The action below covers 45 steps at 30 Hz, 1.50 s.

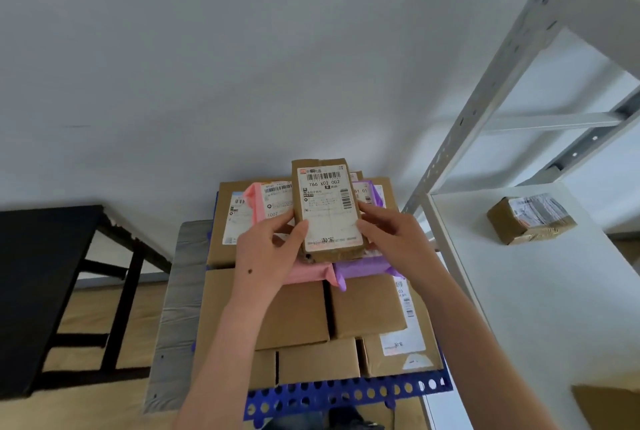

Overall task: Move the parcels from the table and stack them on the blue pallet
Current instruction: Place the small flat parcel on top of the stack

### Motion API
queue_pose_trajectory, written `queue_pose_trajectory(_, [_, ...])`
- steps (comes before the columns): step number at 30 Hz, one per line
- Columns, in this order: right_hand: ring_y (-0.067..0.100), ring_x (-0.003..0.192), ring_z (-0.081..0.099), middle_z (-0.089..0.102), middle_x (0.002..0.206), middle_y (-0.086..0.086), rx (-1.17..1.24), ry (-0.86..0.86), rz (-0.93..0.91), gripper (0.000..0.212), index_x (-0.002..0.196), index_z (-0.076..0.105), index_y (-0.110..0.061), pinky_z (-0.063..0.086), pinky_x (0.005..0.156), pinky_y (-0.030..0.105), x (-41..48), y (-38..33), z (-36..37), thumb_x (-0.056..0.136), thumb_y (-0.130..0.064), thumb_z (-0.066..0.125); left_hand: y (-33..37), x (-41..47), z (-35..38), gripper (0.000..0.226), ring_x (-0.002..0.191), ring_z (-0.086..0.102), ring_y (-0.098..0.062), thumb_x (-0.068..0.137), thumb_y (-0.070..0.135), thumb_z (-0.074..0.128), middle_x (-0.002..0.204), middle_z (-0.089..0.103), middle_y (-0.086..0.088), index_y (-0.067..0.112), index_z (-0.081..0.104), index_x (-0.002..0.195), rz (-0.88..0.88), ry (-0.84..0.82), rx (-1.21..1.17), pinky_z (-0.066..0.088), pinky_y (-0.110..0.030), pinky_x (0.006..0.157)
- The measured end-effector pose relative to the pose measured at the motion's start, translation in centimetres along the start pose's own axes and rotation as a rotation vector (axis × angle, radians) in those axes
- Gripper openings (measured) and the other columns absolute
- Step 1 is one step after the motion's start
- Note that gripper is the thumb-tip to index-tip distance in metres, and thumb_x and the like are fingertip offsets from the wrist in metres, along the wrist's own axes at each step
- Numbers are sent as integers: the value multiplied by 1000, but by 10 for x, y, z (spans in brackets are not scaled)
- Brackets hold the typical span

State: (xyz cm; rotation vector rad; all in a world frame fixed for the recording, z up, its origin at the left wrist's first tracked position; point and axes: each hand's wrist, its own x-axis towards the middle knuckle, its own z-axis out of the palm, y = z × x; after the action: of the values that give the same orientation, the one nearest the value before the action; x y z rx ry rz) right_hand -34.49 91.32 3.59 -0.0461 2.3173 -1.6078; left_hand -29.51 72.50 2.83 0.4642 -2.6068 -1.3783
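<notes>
A small brown parcel (329, 209) with a white shipping label is held over the stack, gripped on its left side by my left hand (268, 251) and on its right side by my right hand (393, 240). Below it lie a pink mailer bag (268, 201) and a purple mailer bag (363, 268) on top of several cardboard boxes (367, 305). The boxes stand on the blue perforated pallet (346, 393). Another taped brown parcel (531, 220) sits on the white table (536, 308) at the right.
A grey metal shelf frame (485, 83) rises at the right behind the white table. A black table (38, 273) stands at the left. A grey board (176, 308) lies beside the pallet. A cardboard corner (609, 405) shows at the bottom right.
</notes>
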Motion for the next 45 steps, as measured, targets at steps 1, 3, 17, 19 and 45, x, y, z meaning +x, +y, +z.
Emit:
queue_pose_trajectory(1, [10,92,70,72,103,-13,-13,-7,-11,39,129,58,-28,59,80,38,0,0,-1,92,-18,60,1,0,1,35,69,53,21,88,36,61,87,65,17,27,61,122,0,8,4,36,5,61])
queue_pose_trajectory(3, [7,91,69,72,102,-14,-33,-15,-35,39,130,58,-27,59,78,34,1,0,-3,91,-19,60,4,-1,2,35,66,52,21,88,36,61,88,64,16,27,61,122,7,16,23,35,6,59])
queue_pose_trajectory(17, [10,94,66,66,115,-9,-180,-35,-81,52,138,50,-23,56,86,38,2,-3,-7,88,-27,65,1,-4,4,36,67,53,15,88,40,60,84,58,23,28,61,121,-18,51,51,37,5,59])
queue_pose_trajectory(19, [9,92,65,63,113,-10,-192,-31,-90,53,138,49,-24,56,85,37,2,-5,-8,88,-28,66,1,-6,4,34,68,55,16,87,41,61,81,57,25,27,61,118,-16,81,51,40,1,57])
queue_pose_trajectory(45, [-4,79,64,68,91,-14,-24,-98,-327,29,103,65,-34,47,69,6,-82,5,1,80,-18,74,-16,-145,-38,17,74,54,6,84,22,62,74,58,19,36,56,78,-35,386,152,38,-12,60])
